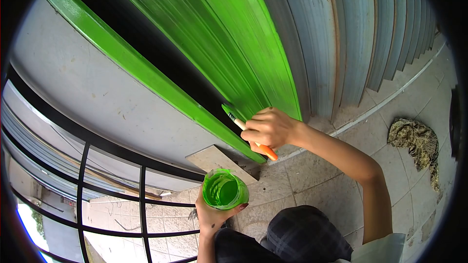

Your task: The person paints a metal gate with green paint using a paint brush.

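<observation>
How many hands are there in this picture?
2. The right hand grips a brush near the green metal; the left hand, lower down, holds a cup of green paint.

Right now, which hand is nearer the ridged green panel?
Right. The right hand holds the brush at the lower end of the green panel; the left hand holds the paint cup below, away from it.

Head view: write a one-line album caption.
Right hand brushing green paint onto a ridged panel, left hand holding the paint cup.
</observation>
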{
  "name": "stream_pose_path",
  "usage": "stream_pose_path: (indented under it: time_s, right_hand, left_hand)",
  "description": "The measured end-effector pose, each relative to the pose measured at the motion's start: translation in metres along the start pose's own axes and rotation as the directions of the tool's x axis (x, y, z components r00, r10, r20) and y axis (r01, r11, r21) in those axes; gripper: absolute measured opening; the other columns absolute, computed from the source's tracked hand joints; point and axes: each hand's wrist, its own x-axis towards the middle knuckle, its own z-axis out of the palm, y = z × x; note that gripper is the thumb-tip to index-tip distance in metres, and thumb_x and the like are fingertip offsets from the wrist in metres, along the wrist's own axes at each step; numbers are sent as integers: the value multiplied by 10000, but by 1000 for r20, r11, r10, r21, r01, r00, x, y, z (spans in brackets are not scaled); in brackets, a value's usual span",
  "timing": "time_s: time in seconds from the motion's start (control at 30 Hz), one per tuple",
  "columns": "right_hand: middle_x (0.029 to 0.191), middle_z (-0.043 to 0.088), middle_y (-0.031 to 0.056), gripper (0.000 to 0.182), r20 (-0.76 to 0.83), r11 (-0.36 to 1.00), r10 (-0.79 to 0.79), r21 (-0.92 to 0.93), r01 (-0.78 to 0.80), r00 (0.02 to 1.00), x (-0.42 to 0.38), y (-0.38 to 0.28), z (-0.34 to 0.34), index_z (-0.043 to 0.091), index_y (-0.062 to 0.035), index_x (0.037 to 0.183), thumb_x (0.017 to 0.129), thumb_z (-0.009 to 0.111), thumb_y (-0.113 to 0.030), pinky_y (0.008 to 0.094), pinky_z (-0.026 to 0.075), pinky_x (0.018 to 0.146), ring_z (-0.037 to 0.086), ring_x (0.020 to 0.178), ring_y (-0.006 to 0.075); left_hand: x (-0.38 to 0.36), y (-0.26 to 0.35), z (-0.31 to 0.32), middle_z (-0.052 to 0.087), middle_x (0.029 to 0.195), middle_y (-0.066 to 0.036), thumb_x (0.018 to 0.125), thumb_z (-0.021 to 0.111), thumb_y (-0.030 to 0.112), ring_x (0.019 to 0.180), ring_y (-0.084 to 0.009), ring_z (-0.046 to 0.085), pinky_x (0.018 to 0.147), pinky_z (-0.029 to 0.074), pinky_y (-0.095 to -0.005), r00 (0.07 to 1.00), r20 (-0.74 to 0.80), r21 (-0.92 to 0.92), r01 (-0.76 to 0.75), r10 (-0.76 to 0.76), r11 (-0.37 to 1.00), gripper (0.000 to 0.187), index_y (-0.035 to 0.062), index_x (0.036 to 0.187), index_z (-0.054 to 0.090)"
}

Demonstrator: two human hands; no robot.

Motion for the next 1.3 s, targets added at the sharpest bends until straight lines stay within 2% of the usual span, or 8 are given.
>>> stream_pose_path:
  time_s: [0.1, 0.3, 0.4, 0.67, 0.8, 0.93, 1.03, 1.3]
  right_hand:
    - [600, 531, 28, 125, 70, 998, 12, -63, -8, 997, 15, 14, -9, 564, -77, 667, 645, 658, -156, 303, 456, 410, 563, 468, 177]
    - [552, 508, 21, 124, -290, 982, -147, -157, 105, 945, 106, 40, -51, 540, -88, 644, 644, 660, -120, 309, 424, 383, 534, 430, 178]
    - [550, 497, 18, 134, -289, 991, -92, -122, 59, 953, 95, 39, -45, 528, -90, 639, 642, 661, -106, 308, 420, 382, 535, 436, 176]
    - [525, 505, 35, 110, 193, 998, 45, 34, -53, 980, -5, 12, -3, 527, -89, 606, 659, 612, -134, 319, 408, 371, 532, 418, 186]
    - [515, 507, 29, 87, -146, 1000, -24, -12, 22, 989, 69, 41, -34, 535, -100, 601, 663, 595, -107, 316, 379, 355, 519, 407, 192]
    - [513, 504, 17, 88, -430, 985, -148, -141, 95, 891, 127, 48, -64, 541, -99, 634, 656, 624, -79, 304, 368, 349, 507, 404, 186]
    - [525, 505, 17, 91, -343, 993, -90, -99, 59, 935, 99, 49, -45, 544, -98, 639, 656, 632, -84, 304, 384, 357, 508, 410, 182]
    - [570, 508, 16, 105, 210, 997, 57, 40, -67, 976, -45, 5, 4, 559, -91, 674, 627, 652, -80, 295, 422, 387, 520, 448, 165]
  left_hand:
    - [-1, -1, 0, 642, 1119, -114, 537, 927, 149, 1004, -181, 627, 925, 491, -323, 1000, -2, -14, 3, -3, 1000, 815, -48, 1208, 509]
    - [-1, -3, 1, 644, 1117, -117, 530, 930, 153, 1001, -182, 628, 920, 494, -323, 1000, -14, -26, 1, -2, 1000, 812, -49, 1199, 516]
    - [0, -2, 1, 647, 1110, -116, 530, 931, 159, 996, -183, 631, 917, 497, -323, 1000, -12, -27, 3, -3, 1000, 812, -48, 1197, 518]
    - [-1, 2, 1, 649, 1103, -116, 536, 928, 156, 991, -183, 631, 915, 496, -321, 1000, 4, 3, 8, -8, 1000, 810, -47, 1204, 517]
    - [-1, 1, 1, 647, 1103, -117, 533, 930, 157, 995, -185, 630, 916, 496, -322, 1000, -1, -8, 5, -5, 1000, 812, -47, 1202, 517]
    - [0, 1, 2, 645, 1109, -119, 530, 930, 154, 998, -187, 629, 920, 494, -323, 1000, 1, -1, 1, -1, 1000, 814, -49, 1202, 517]
    - [-1, 1, 2, 643, 1112, -119, 530, 929, 152, 1000, -186, 628, 922, 493, -323, 1000, 3, -6, 8, -8, 1000, 814, -50, 1202, 516]
    - [-2, 1, 2, 643, 1111, -116, 535, 924, 147, 999, -181, 626, 915, 498, -322, 1000, 11, -16, 22, -22, 1000, 813, -49, 1207, 513]
